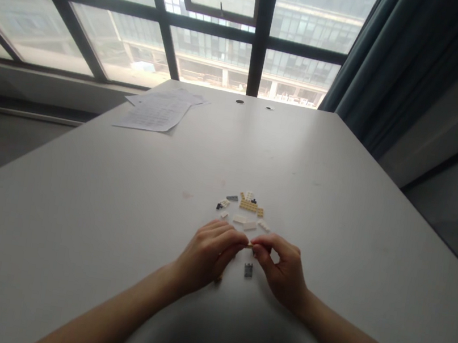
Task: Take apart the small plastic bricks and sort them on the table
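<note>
Here are both hands, meeting low over the white surface (130,197), and it's all happening at the fingertips! The left hand (210,252) comes in with its grip closed, thumb and finger pinching a small tan piece (249,247). The right hand (285,269) is pinched on the same piece from the other side, its grip closed too, and most of the piece is covered by the fingers. Just below, between the two wrists, a grey piece (248,270) lies on the surface. Peeking out under the left hand, a brownish bit (218,279), too hidden to make out.

Beyond the knuckles, what a scatter! Two flat white plates (250,226) lie side by side, a studded white strip (264,225) to their right. Further out come a long tan plate (248,205), a shorter tan plate (260,212) near its right end, a dark grey plate (232,198) and a little black piece (219,207), all loose on the surface. At the far end, overlapping paper sheets (154,111) on the left, and two round openings (240,102) set in the surface, their insides too small to read.
</note>
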Demonstrator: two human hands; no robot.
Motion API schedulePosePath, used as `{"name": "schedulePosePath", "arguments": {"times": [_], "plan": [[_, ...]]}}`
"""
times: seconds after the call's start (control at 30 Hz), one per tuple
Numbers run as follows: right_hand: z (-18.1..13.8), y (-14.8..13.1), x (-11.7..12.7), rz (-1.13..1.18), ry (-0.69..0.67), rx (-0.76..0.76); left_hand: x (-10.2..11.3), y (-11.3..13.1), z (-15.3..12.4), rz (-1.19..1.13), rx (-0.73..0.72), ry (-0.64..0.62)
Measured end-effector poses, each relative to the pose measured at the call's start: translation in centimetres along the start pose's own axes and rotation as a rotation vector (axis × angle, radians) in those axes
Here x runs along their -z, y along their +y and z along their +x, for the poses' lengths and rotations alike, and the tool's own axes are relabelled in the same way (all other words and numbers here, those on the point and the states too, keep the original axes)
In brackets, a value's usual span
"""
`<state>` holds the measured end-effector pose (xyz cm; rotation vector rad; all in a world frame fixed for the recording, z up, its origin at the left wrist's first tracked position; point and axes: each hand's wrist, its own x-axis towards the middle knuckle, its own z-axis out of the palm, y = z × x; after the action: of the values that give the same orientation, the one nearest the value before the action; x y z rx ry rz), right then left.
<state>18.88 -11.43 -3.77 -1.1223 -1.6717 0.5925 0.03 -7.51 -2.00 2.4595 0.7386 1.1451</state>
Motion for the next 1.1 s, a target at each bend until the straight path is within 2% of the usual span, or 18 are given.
{"name": "schedulePosePath", "arguments": {"times": [0.67,1.1], "plan": [[0.1,0.1,-0.1,0.004,-0.006,0.036,-0.5,-0.1,-0.5,0.002,0.0,-0.03],[-0.1,0.5,-0.2,0.007,-0.046,-0.004,-1.1,-0.3,-1.0,0.004,0.022,-0.096]]}}
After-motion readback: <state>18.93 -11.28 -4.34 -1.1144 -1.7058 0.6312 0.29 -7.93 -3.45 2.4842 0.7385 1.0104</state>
